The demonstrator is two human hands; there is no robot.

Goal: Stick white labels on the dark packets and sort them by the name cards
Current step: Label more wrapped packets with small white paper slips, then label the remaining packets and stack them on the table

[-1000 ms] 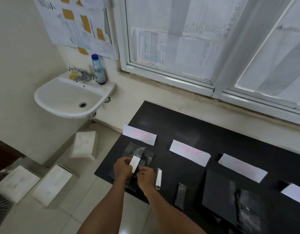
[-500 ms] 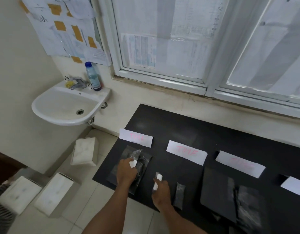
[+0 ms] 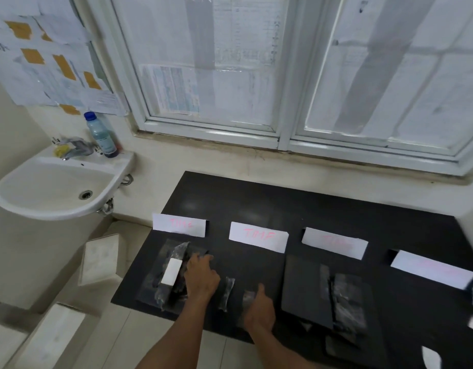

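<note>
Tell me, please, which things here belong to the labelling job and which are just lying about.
Job: name cards, white label on the left packet pile, loose dark packets, packet stack on the right.
Lying about: sink, bottle, white boxes on the floor, papers on the wall.

We're looking down on a plain black table (image 3: 310,203). Across it run the white cards: the left name card (image 3: 179,225), second name card (image 3: 258,237) and third name card (image 3: 334,242) carry pink lettering. The fourth name card (image 3: 432,269) looks blank white, though blur may be hiding faint pink. A plain white label (image 3: 172,271) stands out on a glossy dark packet (image 3: 180,251) flecked with grey glints. Off to the side we've got a white sink (image 3: 43,209), a clear bottle (image 3: 100,134) with a blue cap, and pale papers (image 3: 33,55) patched with brown tape.
</note>
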